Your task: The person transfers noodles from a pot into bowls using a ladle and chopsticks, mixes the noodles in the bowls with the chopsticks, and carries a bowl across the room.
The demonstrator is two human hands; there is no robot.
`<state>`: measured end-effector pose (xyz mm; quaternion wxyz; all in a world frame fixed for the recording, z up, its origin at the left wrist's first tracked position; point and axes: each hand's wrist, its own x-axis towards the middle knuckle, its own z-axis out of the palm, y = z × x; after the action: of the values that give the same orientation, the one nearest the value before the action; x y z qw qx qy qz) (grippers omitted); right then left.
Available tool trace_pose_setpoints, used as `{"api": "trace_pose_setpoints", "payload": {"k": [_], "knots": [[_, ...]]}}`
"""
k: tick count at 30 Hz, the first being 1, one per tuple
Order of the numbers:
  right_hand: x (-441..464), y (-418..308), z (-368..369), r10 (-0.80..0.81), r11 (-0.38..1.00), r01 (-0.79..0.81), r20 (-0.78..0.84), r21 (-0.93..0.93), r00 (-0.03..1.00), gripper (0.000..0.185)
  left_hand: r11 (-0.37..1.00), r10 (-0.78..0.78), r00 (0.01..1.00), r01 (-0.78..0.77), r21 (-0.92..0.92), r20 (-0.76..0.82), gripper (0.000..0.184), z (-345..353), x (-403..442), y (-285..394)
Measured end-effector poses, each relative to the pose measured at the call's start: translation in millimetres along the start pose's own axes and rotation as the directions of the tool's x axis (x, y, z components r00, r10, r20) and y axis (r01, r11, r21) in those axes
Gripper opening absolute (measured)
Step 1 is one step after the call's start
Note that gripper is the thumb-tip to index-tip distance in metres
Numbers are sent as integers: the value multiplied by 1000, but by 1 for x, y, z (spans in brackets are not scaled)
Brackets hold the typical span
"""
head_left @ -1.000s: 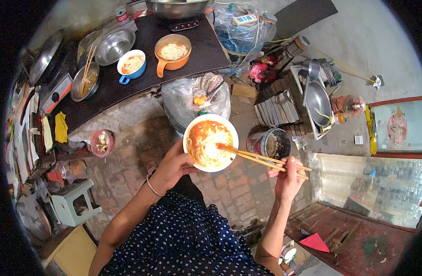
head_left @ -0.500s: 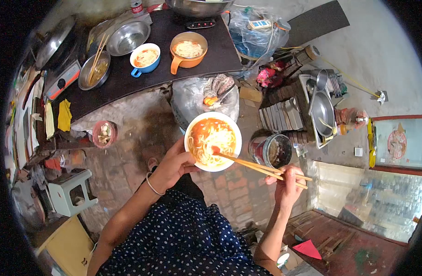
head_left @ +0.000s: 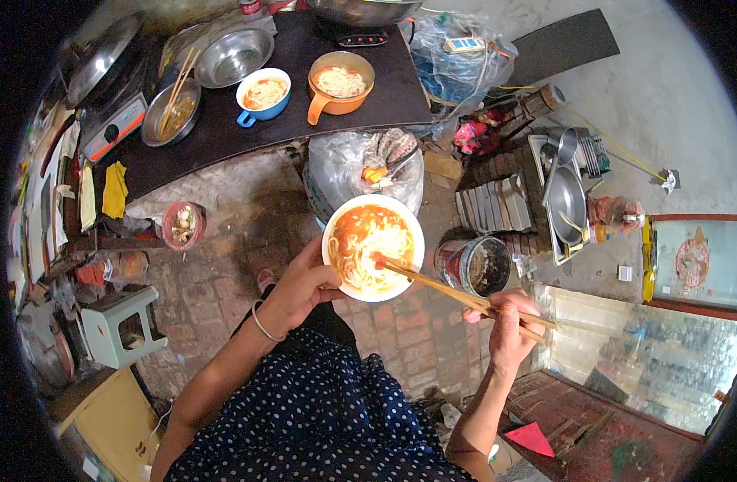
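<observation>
My left hand point(head_left: 306, 281) grips a white bowl point(head_left: 328, 271) by its lower left side, in front of my body. Noodles point(head_left: 368, 269) in an orange-red soup fill the bowl. Held in my right hand point(head_left: 513, 325) is a pair of wooden chopsticks point(head_left: 449, 292), brought close together. Their tips reach into the noodles at the right of the bowl, by a small red piece. On the dark table beyond are a blue-handled cup point(head_left: 264, 104) and an orange pot point(head_left: 344, 95), both with noodles in them.
A steel bowl with chopsticks point(head_left: 166, 128) and another steel basin point(head_left: 233, 60) sit on the dark table point(head_left: 224, 151). Below the bowl, an open bucket point(head_left: 489, 269) stands on the brick floor. A grey-green stool point(head_left: 126, 329) is at the left, a metal pan point(head_left: 567, 205) at the right.
The chopsticks have drawn closer together, and my right hand has shifted slightly right. My left hand and the bowl stay nearly in place. The table has moved a little right in view.
</observation>
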<state>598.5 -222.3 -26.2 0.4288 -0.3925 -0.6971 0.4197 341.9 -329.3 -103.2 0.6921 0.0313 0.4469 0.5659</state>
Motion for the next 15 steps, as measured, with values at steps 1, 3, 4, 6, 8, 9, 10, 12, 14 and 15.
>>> {"api": "trace_pose_setpoints", "payload": {"k": [1, 3, 4, 6, 8, 9, 10, 12, 14, 15], "knots": [[0, 1, 0, 0, 1000, 0, 3, 1, 1000, 10, 1000, -3, 1000, 3, 1, 5, 62, -1, 0, -1], [0, 2, 0, -40, 998, 41, -24, 56, 999, 9, 1000, -2, 1000, 2, -14, 2, 62, 1, -5, 3], [-1, 7, -4, -39, 998, 40, -23, 57, 999, 9, 1000, -2, 1000, 2, -27, 3, 63, 3, -7, 5], [-3, 18, -14, -131, 991, 131, 65, -2, 989, 17, 1000, -4, 1000, 4, -24, 3, 63, 2, -11, 7], [-4, 18, -17, -126, 990, 123, 35, 68, 991, 19, 1000, 0, 1000, 0, -18, 6, 63, 0, -16, 9], [-4, 17, -18, -117, 984, 115, 4, 137, 993, 20, 1000, 11, 1000, -11, -17, 16, 64, -2, -20, 10], [-1, 15, -18, -108, 983, 105, 9, 151, 994, 22, 1000, 22, 999, -22, -16, 27, 64, -3, -24, 12], [-1, 9, -20, -86, 973, 95, -49, 212, 995, 26, 999, 34, 999, -34, -9, 23, 66, 0, -34, 17], [9, -8, -14, -100, 941, 96, -4, 326, 995, 30, 1000, 5, 1000, -5, 2, 11, 70, 8, -47, 32], [10, -8, -13, -98, 902, 108, -46, 419, 994, 29, 1000, 12, 1000, -12, 3, 13, 70, 13, -54, 40]]}}
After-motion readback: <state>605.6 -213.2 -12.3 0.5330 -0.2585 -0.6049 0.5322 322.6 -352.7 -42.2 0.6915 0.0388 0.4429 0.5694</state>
